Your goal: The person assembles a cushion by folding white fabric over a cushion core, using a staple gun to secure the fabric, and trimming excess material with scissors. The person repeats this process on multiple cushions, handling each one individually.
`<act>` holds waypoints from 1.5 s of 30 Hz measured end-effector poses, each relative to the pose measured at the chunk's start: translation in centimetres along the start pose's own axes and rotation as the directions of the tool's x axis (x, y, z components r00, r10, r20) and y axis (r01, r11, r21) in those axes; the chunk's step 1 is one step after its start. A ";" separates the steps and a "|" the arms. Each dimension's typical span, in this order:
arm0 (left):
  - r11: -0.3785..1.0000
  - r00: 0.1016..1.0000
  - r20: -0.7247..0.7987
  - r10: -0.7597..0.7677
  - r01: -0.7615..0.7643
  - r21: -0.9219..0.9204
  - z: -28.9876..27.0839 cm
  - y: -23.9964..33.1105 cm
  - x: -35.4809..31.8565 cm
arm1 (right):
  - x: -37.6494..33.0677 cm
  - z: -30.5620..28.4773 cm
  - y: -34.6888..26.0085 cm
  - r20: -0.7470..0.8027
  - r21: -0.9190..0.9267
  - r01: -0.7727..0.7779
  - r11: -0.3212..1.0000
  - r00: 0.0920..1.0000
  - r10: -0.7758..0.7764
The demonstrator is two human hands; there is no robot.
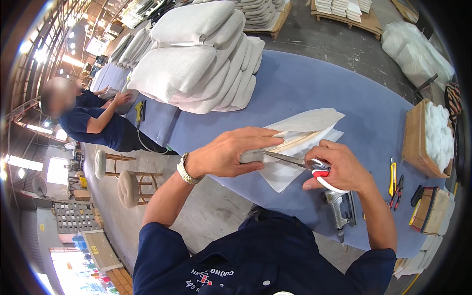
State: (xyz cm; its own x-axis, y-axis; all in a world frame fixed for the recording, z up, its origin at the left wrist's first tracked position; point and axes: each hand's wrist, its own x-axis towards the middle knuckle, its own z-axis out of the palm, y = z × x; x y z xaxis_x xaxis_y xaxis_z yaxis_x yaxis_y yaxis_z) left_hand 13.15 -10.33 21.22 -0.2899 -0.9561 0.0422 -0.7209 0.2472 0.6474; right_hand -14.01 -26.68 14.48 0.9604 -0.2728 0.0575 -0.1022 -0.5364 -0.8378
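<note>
My left hand (228,153) lies flat along the edge of a folded piece of pale fabric (305,132) with white lining, pinching it at its near corner on the blue-covered table (319,83). My right hand (341,169) grips scissors (300,161) with red and white handles. The open blades point left, toward the fabric edge under my left fingers. A metal watch is on my left wrist.
A tall stack of pale cushions (196,64) sits on the table's far left. A pneumatic stapler (340,206), a yellow knife (393,176), pliers and small boxes lie at right. A carton of white stuffing (432,137) stands at right. A person in blue (93,123) works at left near stools.
</note>
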 end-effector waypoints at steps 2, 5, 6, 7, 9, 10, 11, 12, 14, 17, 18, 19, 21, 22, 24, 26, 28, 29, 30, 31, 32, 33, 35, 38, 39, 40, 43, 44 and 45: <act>1.000 1.000 0.007 -0.004 0.004 0.006 0.0 0.0 0.0 | 0.1 -0.1 0.0 0.008 -0.023 0.005 1.000 1.000 -0.005; 1.000 0.999 0.032 -0.001 0.001 0.019 0.0 0.0 0.1 | 0.2 -0.5 -0.3 0.040 -0.044 -0.020 0.999 0.999 0.022; 1.000 0.999 0.044 0.000 -0.001 0.024 0.0 -0.1 0.1 | 0.3 -0.6 -0.5 0.054 -0.048 -0.035 0.998 0.998 0.037; 1.000 0.999 0.046 0.006 -0.007 0.026 0.0 -0.1 0.2 | 0.3 -0.6 -0.5 0.053 -0.054 -0.036 0.998 0.998 0.039; 0.999 0.999 0.051 0.018 -0.020 0.030 0.0 0.0 0.3 | 0.5 -0.7 -0.5 0.050 -0.067 -0.038 0.997 0.998 0.042; 0.999 0.998 0.053 0.017 -0.019 0.032 0.0 0.0 0.4 | 0.5 -0.7 -0.5 0.048 -0.053 -0.033 0.998 0.998 0.036; 0.999 0.998 0.057 0.016 -0.018 0.033 0.0 0.0 0.4 | 0.6 -0.6 -0.5 0.046 -0.038 -0.030 0.999 0.998 0.031; 0.999 0.998 0.060 0.014 -0.016 0.034 0.0 0.1 0.5 | 0.6 -0.6 -0.4 0.043 -0.024 -0.026 0.999 0.999 0.027; 0.999 0.998 0.061 0.027 -0.030 0.034 0.0 0.2 0.6 | 0.9 -0.5 -0.3 0.036 -0.040 0.008 0.999 0.999 -0.006; 0.999 0.998 0.053 0.041 -0.042 0.030 0.1 0.0 0.6 | 1.3 -0.5 -0.1 0.036 -0.048 0.034 0.998 0.999 -0.032; 0.999 0.998 0.048 0.044 -0.046 0.027 0.1 -0.1 0.6 | 1.4 -0.5 -0.1 0.038 -0.049 0.039 0.998 0.999 -0.037; 0.999 0.998 0.045 0.046 -0.047 0.020 0.1 -0.1 0.6 | 1.5 -0.5 0.0 0.029 -0.054 0.052 0.997 0.998 -0.050; 0.999 0.998 0.043 0.049 -0.049 0.005 -0.1 0.0 0.6 | 1.6 -0.4 0.1 0.008 -0.063 0.076 0.995 0.997 -0.076; 0.999 0.998 0.041 0.042 -0.042 -0.003 -0.1 0.1 0.7 | 1.7 -0.5 0.1 0.012 -0.076 0.079 0.994 0.997 -0.079; 1.000 0.999 0.042 0.025 -0.024 -0.016 -0.4 0.2 0.7 | 2.1 -0.4 -0.1 0.017 -0.095 0.087 0.992 0.996 -0.085; 1.000 0.999 0.028 0.024 -0.024 -0.007 -0.4 -0.1 0.5 | 2.3 0.1 0.1 0.008 -0.055 0.103 0.993 0.995 -0.103; 1.000 1.000 0.022 0.014 -0.013 -0.003 -0.6 -0.1 0.5 | 2.6 0.2 -0.1 0.008 -0.062 0.107 0.992 0.994 -0.106; 1.000 1.000 0.022 0.000 0.000 -0.003 -0.7 -0.1 0.4 | 2.7 0.1 -0.2 0.016 -0.088 0.103 0.991 0.995 -0.102; 1.000 1.000 0.022 -0.012 0.012 -0.003 -0.8 -0.2 0.3 | 2.8 0.0 -0.4 0.022 -0.113 0.099 0.989 0.995 -0.098; 1.000 1.000 0.022 -0.019 0.019 -0.006 -0.8 -0.2 0.3 | 3.0 0.0 -0.4 0.022 -0.125 0.107 0.986 0.994 -0.106; 1.000 0.999 0.024 -0.024 0.024 -0.009 -0.8 -0.3 0.3 | 3.1 0.0 -0.4 0.019 -0.136 0.113 0.984 0.994 -0.112; 0.999 0.999 0.027 -0.029 0.029 -0.012 -0.9 -0.3 0.3 | 3.2 -0.1 -0.3 0.015 -0.147 0.119 0.982 0.993 -0.118; 0.999 0.999 0.022 -0.048 0.048 -0.002 -0.9 -0.3 0.3 | 3.6 -0.4 -0.3 0.026 -0.185 0.144 0.972 0.990 -0.141; 0.998 0.997 0.032 -0.063 0.063 0.019 -0.9 -0.3 0.2 | 3.9 -0.7 -0.1 0.037 -0.231 0.175 0.957 0.985 -0.171; 0.997 0.997 0.038 -0.068 0.067 0.027 -0.9 -0.3 0.2 | 3.9 -0.8 0.0 0.041 -0.244 0.186 0.952 0.983 -0.181; 0.998 0.997 0.040 -0.067 0.067 0.024 -0.9 -0.3 0.2 | 4.0 -0.9 0.0 0.052 -0.249 0.186 0.951 0.983 -0.178; 0.997 0.997 0.036 -0.072 0.071 0.017 -1.0 -0.3 0.2 | 4.3 -1.3 0.1 0.074 -0.235 0.191 0.953 0.981 -0.178; 0.997 0.997 0.032 -0.074 0.073 0.019 -1.0 -0.2 0.3 | 4.4 -1.5 0.3 0.069 -0.212 0.193 0.958 0.981 -0.182; 0.997 0.997 0.027 -0.076 0.076 0.021 -1.0 -0.1 0.3 | 4.4 -1.6 0.5 0.064 -0.189 0.196 0.962 0.980 -0.187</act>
State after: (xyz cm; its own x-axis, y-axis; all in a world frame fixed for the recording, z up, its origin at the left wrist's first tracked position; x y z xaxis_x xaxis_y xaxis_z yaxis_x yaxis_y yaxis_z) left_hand 13.80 -10.85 21.93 -0.2512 -0.9675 -0.0281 -0.7536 0.1773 0.6330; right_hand -10.20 -29.38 15.19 0.9772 -0.1159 0.1778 0.0404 -0.7207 -0.6921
